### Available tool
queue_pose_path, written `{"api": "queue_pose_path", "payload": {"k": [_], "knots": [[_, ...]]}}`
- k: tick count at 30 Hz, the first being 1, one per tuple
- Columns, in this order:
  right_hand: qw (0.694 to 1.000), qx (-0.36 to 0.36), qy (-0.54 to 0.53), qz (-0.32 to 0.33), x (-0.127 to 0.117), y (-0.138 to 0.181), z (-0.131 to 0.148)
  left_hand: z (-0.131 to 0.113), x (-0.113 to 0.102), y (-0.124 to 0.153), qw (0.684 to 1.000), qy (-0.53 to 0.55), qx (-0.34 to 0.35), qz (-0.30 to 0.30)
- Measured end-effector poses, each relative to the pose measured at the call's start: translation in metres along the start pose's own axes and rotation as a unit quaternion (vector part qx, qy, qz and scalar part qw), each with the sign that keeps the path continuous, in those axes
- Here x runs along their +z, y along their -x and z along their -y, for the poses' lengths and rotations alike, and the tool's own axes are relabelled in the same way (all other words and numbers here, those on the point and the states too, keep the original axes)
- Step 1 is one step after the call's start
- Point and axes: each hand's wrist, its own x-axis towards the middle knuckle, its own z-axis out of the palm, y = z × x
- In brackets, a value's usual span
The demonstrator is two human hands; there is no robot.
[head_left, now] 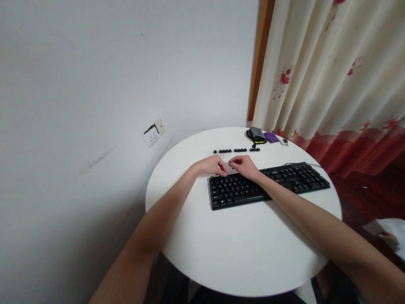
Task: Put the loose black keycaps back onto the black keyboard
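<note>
A black keyboard (249,197) lies on the round white table, angled up to the right. My left hand (211,165) is closed, its fingertips bent down at the keyboard's upper left edge. Whether anything is between those fingers is hidden. My right hand (244,165) reaches across the keyboard and pinches a small black keycap (229,164) between thumb and fingers, close to the left hand. Behind the hands, loose black keycaps stand in a row of short groups: a single keycap (215,151), then a left group (225,150), a middle group (240,150) and a right group (255,149).
At the table's (228,249) back right lie a grey pouch (257,134), a purple cloth (271,137) and a small brush-like item (280,141). A cable (311,164) runs along the keyboard's back. The wall with a socket (151,137) borders the left; a curtain (316,84) hangs on the right.
</note>
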Motion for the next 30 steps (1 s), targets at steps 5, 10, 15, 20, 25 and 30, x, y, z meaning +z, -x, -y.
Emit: {"api": "queue_pose_path", "payload": {"k": [5,10,15,20,25,30], "knots": [[0.996,-0.004,-0.028,0.082,-0.013,0.001,0.006,-0.008,0.002,0.002,0.997,-0.063,0.042,-0.007],[0.992,-0.007,-0.044,0.115,-0.024,0.0,0.006,-0.009,0.007,0.001,0.992,-0.106,0.067,-0.029],[0.987,-0.042,0.003,0.152,-0.029,0.0,0.007,-0.007,0.009,-0.001,0.992,-0.098,0.073,-0.034],[0.973,-0.065,0.014,0.222,-0.03,0.001,0.012,-0.009,0.011,-0.002,0.991,-0.116,0.055,-0.029],[0.972,-0.056,0.025,0.226,-0.029,0.004,0.013,-0.006,0.012,-0.004,0.994,-0.1,0.018,-0.049],[0.97,-0.058,0.032,0.234,-0.024,0.006,0.015,-0.002,0.01,-0.005,0.995,-0.096,0.011,-0.039]]}}
